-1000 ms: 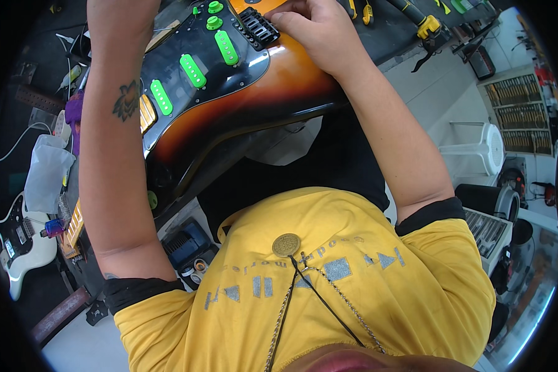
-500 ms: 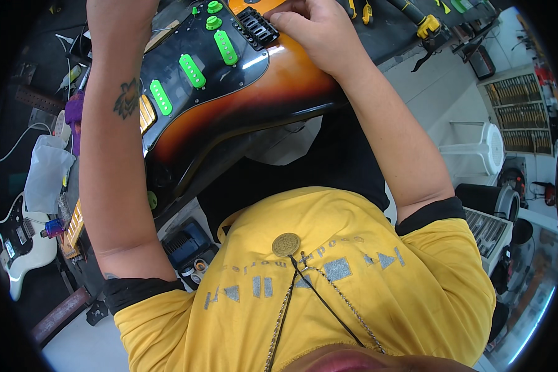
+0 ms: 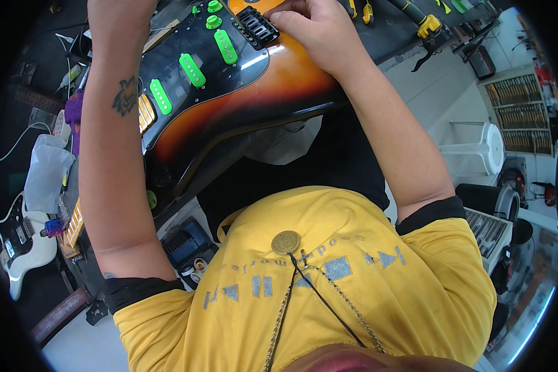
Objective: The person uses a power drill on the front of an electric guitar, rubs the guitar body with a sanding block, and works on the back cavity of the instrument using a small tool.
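Clutter spreads over a dark table (image 3: pixel 387 40), with a yellow-and-black clamp (image 3: pixel 428 26) near its right end and yellow-handled tools (image 3: pixel 367 13) farther in. Toward the left end are a purple cloth (image 3: pixel 73 110) and a cloudy plastic bag (image 3: pixel 48 170); beyond them, a white guitar (image 3: pixel 34 255) lies on a dark surface. Pale tiles cover the floor (image 3: pixel 415 93) to the right, where a white stool (image 3: pixel 491 150) stands below a rack (image 3: pixel 519 111) of small things in rows. The sunburst guitar (image 3: pixel 291 87) lies face up along the table's near edge, its dark plate carrying bright green pickups (image 3: pixel 192 70) and knobs (image 3: pixel 213 22); its neck (image 3: pixel 147 115) passes beneath the left forearm. At the black bridge (image 3: pixel 258 28), the right grip (image 3: pixel 319 31) is bent, thumb and forefinger close together beside the metal; whether they pinch something cannot be told. The left grip (image 3: pixel 125 7) is cut off by the upper border just past the wrist, so how far it is spread cannot be told. Grey lettering and blocky player symbols are printed on the yellow shirt (image 3: pixel 403 304); marks on the round pendant (image 3: pixel 285 242) are too fine to read.
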A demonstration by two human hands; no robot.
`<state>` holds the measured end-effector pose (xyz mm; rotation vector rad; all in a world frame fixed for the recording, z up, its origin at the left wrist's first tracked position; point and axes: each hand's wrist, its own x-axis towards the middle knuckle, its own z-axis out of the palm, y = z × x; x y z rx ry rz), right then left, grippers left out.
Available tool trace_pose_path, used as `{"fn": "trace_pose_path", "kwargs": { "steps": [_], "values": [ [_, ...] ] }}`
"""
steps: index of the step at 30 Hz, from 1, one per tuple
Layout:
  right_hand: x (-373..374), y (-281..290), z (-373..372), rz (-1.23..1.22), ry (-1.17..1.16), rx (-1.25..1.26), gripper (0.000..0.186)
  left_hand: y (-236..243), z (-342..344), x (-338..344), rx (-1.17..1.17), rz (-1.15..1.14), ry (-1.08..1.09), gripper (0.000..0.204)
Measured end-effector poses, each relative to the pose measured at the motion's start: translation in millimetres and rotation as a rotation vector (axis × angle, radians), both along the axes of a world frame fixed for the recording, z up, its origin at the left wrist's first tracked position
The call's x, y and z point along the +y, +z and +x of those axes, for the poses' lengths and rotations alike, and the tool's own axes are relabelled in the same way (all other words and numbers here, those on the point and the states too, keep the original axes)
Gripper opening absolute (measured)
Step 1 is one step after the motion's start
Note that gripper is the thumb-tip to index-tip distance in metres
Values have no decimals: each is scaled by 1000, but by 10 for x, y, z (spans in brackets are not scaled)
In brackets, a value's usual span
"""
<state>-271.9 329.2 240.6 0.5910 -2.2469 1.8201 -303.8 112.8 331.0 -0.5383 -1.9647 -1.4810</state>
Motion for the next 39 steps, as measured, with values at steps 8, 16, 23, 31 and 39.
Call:
{"fn": "trace_pose_path", "kwargs": {
  "steps": [8,16,23,31,39],
  "values": [
    [2,-5,-2,12,-7,-2,37,-9,-16,-16,-9,1,10,6],
    [3,2,3,10,-6,1,37,6,-10,-36,19,-91,72,7],
    [1,-1,3,11,-5,-8,37,-2,-23,-68,26,-146,151,9],
    [-5,1,1,3,-1,5,37,-11,-204,-180,35,-146,131,8],
    [-19,-33,-14,-40,17,-31,34,94,112,8,80,-154,-207,11]
  ]
}}
